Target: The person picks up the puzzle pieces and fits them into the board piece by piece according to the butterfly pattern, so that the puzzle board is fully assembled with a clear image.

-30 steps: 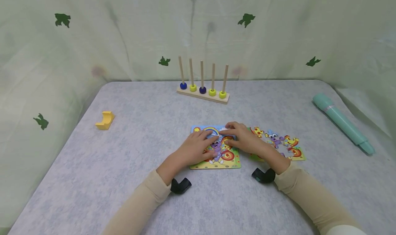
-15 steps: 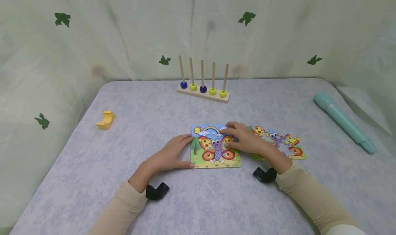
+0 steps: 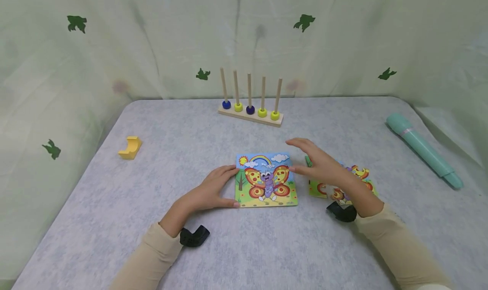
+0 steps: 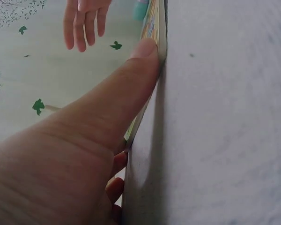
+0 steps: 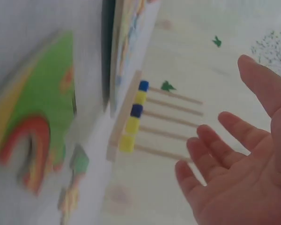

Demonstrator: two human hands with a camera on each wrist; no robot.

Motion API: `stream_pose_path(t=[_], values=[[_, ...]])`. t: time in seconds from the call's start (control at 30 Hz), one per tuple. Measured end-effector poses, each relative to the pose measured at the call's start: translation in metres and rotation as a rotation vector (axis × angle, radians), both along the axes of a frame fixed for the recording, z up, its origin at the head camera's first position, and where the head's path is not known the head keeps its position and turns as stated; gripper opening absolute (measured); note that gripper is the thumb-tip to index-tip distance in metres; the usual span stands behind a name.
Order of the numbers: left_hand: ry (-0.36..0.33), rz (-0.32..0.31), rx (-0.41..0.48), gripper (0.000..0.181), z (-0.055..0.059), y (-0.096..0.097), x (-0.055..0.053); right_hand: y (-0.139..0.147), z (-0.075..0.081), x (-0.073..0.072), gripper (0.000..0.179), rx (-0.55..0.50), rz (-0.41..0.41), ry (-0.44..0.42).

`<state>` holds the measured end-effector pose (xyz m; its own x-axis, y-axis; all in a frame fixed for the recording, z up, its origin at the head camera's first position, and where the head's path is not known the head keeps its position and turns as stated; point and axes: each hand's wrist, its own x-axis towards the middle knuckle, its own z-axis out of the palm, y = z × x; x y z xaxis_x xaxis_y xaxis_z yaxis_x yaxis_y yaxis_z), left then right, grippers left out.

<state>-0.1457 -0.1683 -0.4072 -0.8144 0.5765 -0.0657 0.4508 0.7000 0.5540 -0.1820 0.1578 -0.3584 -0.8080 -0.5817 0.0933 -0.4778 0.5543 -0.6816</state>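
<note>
A square butterfly puzzle board [image 3: 267, 184] lies in the middle of the table, its butterfly picture whole. My left hand [image 3: 211, 190] rests along its left side, thumb at the lower left corner and fingertips at the upper left edge. In the left wrist view the thumb [image 4: 112, 93] lies against the board's edge. Above the board's right side hovers my right hand [image 3: 318, 165], fingers spread and holding nothing; the right wrist view shows its palm bare. Below that hand lie loose puzzle pieces [image 3: 318, 189], partly hidden by the hand and wrist.
At the back stands a wooden peg stand [image 3: 250, 117] with blue and yellow beads on its pegs. A yellow curved block [image 3: 131, 148] sits at the left, and a teal microphone-shaped toy [image 3: 424, 151] at the right. A pale printed curtain [image 3: 171, 40] hangs behind the table.
My left hand has slid off the picture to the board's left edge. My right hand has lifted off the board and drawn back to the right, fingers spreading.
</note>
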Motion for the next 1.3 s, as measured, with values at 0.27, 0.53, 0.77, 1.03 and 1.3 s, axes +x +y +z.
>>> stream_pose_path(t=[0.27, 0.53, 0.77, 1.03, 1.3], values=[[-0.003, 0.006, 0.001, 0.096, -0.001, 0.0, 0.0, 0.043, 0.004, 0.005, 0.066, -0.072, -0.116, 0.093], [-0.002, -0.001, 0.007, 0.095, 0.001, 0.0, 0.001, 0.064, -0.016, 0.001, 0.064, -0.087, -0.141, 0.025], [0.012, -0.005, 0.006, 0.095, -0.001, 0.0, 0.0, 0.069, -0.035, -0.006, 0.066, 0.007, -0.176, -0.101], [0.02, -0.007, 0.001, 0.095, -0.001, 0.001, 0.001, 0.068, -0.048, -0.009, 0.055, 0.061, -0.17, -0.115], [0.021, 0.001, 0.001, 0.095, -0.001, 0.001, 0.001, 0.064, -0.049, -0.01, 0.034, 0.086, -0.159, -0.006]])
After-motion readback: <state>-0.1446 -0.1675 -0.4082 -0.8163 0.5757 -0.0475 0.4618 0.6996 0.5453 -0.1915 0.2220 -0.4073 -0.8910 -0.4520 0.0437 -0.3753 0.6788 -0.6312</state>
